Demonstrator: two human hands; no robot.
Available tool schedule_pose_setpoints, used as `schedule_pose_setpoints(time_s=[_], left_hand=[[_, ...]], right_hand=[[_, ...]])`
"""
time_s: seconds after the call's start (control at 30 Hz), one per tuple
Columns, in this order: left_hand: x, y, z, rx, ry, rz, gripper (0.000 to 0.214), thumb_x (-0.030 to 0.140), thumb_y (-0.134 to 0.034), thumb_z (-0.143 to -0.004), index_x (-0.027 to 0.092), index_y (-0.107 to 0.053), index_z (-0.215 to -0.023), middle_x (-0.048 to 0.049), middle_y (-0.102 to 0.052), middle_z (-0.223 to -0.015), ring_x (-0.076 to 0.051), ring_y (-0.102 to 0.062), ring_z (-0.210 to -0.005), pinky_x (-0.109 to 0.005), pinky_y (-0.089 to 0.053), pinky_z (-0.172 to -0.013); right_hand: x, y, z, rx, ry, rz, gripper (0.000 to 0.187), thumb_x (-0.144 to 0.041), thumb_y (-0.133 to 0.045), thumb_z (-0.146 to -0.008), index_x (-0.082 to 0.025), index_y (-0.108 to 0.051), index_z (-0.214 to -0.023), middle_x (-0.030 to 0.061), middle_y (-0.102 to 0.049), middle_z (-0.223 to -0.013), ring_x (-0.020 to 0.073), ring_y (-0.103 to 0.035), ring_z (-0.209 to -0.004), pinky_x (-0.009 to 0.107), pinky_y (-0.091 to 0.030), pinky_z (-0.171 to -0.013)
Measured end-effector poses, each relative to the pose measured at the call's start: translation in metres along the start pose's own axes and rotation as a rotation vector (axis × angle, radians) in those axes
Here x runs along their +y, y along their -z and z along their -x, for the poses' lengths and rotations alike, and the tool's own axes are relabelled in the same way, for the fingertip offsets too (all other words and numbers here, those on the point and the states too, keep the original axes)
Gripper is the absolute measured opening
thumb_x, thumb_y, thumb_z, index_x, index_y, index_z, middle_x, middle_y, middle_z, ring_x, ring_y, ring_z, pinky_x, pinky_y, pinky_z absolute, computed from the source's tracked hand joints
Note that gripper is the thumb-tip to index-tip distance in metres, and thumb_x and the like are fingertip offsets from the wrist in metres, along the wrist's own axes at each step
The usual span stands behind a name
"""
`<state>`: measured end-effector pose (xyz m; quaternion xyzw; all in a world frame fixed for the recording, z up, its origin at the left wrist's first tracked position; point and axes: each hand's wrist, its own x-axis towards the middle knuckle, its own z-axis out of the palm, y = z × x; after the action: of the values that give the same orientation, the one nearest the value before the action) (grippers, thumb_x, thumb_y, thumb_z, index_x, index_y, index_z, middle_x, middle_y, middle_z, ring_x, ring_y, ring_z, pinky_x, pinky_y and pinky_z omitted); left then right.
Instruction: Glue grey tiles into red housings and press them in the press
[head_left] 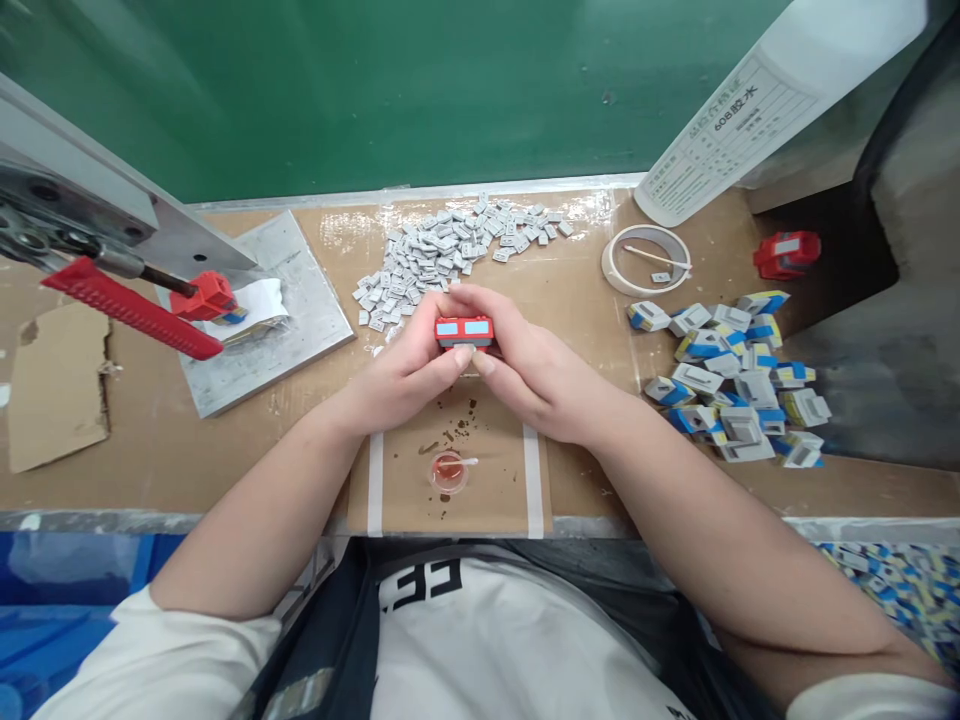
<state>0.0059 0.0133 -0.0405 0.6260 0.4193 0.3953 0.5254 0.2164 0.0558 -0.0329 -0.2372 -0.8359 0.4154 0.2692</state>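
Between my two hands, over the middle of the bench, is a small red and grey toy vehicle body [465, 328] with two pale blue windows facing up. My left hand [409, 362] grips its left side, the thumb pressed at the lower grey edge. From the other side my right hand [529, 372] closes round it, its thumb tip beside the left one. Just beyond the fingers lies a heap of small grey plastic pieces [442, 250]. Nearer my body, a small clear dish [448, 473] of reddish liquid has a cotton swab [457, 462] across it.
At left stands a toggle clamp with a red handle [135, 305] above a metal plate [277, 270]. On the right are a tape roll [611, 270], a large white bottle [750, 110], a pile of grey, blue and yellow parts [739, 375] and another red piece [787, 255].
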Motion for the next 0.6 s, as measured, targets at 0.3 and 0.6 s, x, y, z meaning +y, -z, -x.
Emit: schedule_pose_setpoints(time_s=[0.3, 0.6], left_hand=[[0.003, -0.014, 0.001, 0.183, -0.142, -0.127, 0.043, 0.047, -0.056, -0.106, 0.025, -0.048, -0.142, -0.0102, -0.062, -0.129, -0.024, -0.065, -0.113, -0.040, -0.056, -0.097], [0.008, -0.002, 0.002, 0.139, -0.177, -0.324, 0.039, 0.047, -0.057, -0.106, 0.024, -0.049, -0.136, -0.0048, -0.063, -0.112, -0.018, -0.063, -0.087, -0.033, -0.053, -0.080]], right_hand=[[-0.005, -0.017, 0.004, 0.160, -0.051, -0.016, 0.063, -0.041, -0.031, -0.113, -0.022, -0.018, -0.172, 0.0142, -0.061, -0.152, 0.0306, -0.067, -0.130, 0.051, -0.056, -0.114], [-0.003, -0.015, 0.002, 0.123, 0.080, -0.019, 0.062, -0.032, -0.032, -0.111, -0.020, -0.021, -0.171, 0.0151, -0.051, -0.163, 0.0294, -0.059, -0.143, 0.052, -0.052, -0.120]])
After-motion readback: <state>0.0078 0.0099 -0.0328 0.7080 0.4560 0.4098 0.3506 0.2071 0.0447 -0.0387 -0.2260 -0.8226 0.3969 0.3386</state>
